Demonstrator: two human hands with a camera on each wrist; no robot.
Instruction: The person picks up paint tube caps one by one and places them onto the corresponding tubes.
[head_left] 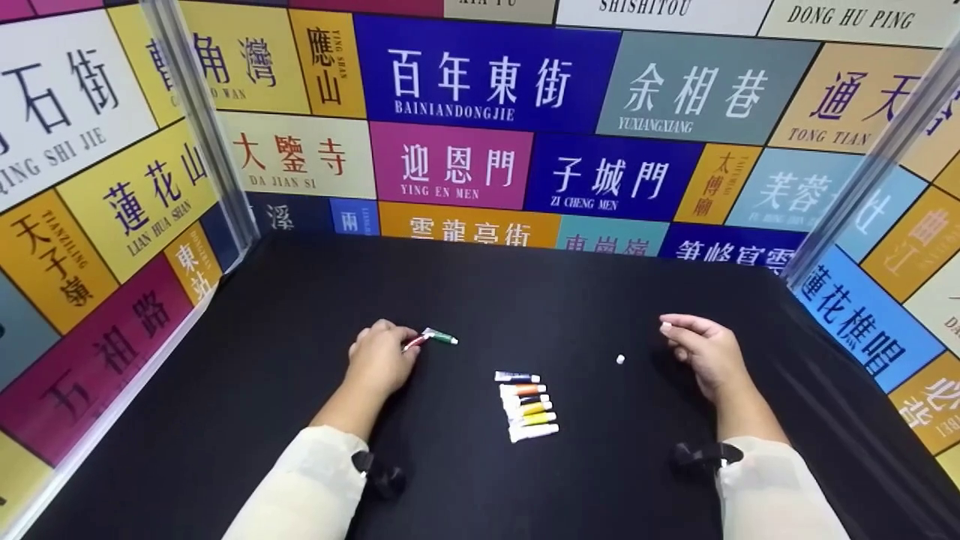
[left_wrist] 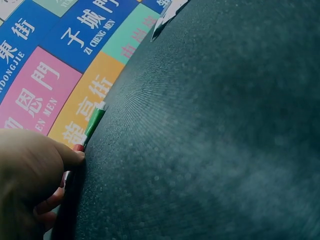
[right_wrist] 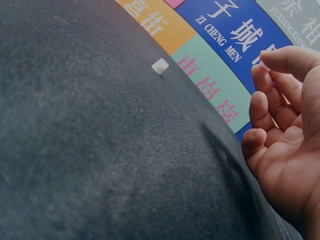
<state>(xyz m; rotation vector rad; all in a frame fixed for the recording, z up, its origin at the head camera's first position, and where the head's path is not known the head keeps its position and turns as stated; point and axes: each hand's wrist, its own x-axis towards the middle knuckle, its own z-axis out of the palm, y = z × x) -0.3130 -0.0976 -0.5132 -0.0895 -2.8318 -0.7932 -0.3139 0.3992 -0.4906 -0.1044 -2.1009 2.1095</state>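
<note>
My left hand (head_left: 379, 356) is low over the left part of the black cloth, pinching a small red paint tube (head_left: 415, 343) between thumb and fingers. Just past that tube's end lies a green paint tube (head_left: 442, 337) with a white cap, overlapping it in the left wrist view. On the right, my right hand (head_left: 703, 352) is held up with a small white cap (head_left: 666, 325) between thumb and index fingertip; the other fingers curl loosely. Another small white cap (head_left: 620, 360) lies on the cloth to the left of this hand, also visible as a white piece (right_wrist: 160, 66) in the right wrist view.
Between the hands, several paint tubes lie side by side: dark blue (head_left: 514, 377), orange (head_left: 525, 389), black, yellow (head_left: 536, 409) and white (head_left: 534, 433). The black cloth (head_left: 450, 480) covers the table. Panels with colourful place-name signs (head_left: 480, 75) enclose its back and sides.
</note>
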